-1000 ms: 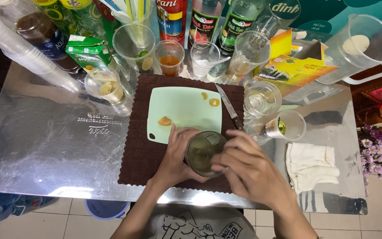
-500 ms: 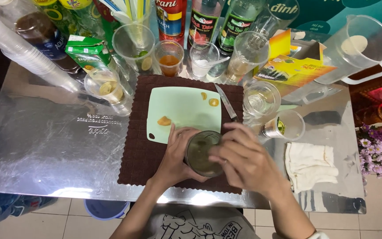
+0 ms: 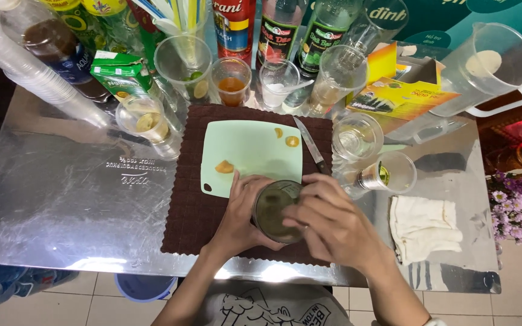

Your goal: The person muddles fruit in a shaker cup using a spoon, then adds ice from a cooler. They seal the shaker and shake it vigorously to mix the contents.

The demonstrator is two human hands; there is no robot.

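My left hand wraps around the left side of a clear glass with a dark greenish drink in it. My right hand covers the glass's right side and rim, fingers curled over it. The glass sits at the near edge of a pale green cutting board on a dark brown mat. Three small orange fruit pieces lie on the board. A knife rests along the board's right edge.
Cups, glasses and syrup bottles crowd the back of the shiny metal table. A stack of plastic cups lies at left. A clear jug, a white cloth and two glasses sit to the right.
My right hand has shifted slightly left and up over the glass's rim. The left hand and the glass stay in place.
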